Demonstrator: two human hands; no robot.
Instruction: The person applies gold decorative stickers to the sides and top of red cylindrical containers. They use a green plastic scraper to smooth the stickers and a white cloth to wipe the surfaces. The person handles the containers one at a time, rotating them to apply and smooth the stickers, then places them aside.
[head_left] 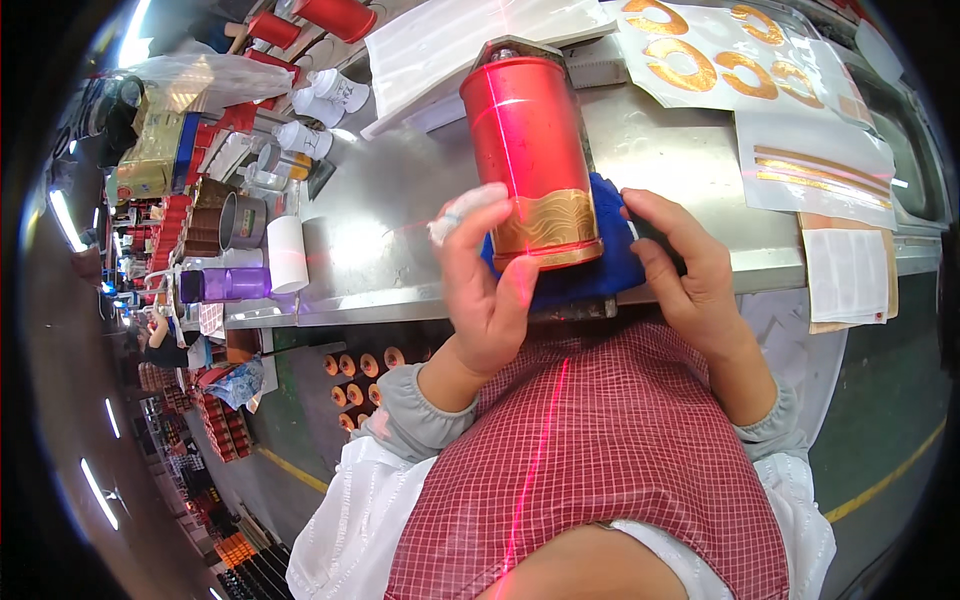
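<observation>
Left of the hands, a white paper roll (286, 254) stands on the steel table (400, 190) beside a purple bottle (226, 284) and metal tin (243, 220). Beyond them lie sheets with gold curved stickers (700, 60) and gold stripes (815, 170).

So the can (530, 160) lies on a cushion pad (600, 265) at the near edge of the metal table (400, 190), between the left hand (485, 285) and the right hand (685, 270). Left of it stands a paper roll (286, 254), with a bottle (225, 284) lying further left. Far right are sticker sheets (720, 55), and a stack of cards (848, 275) sits at the right near edge.
</observation>
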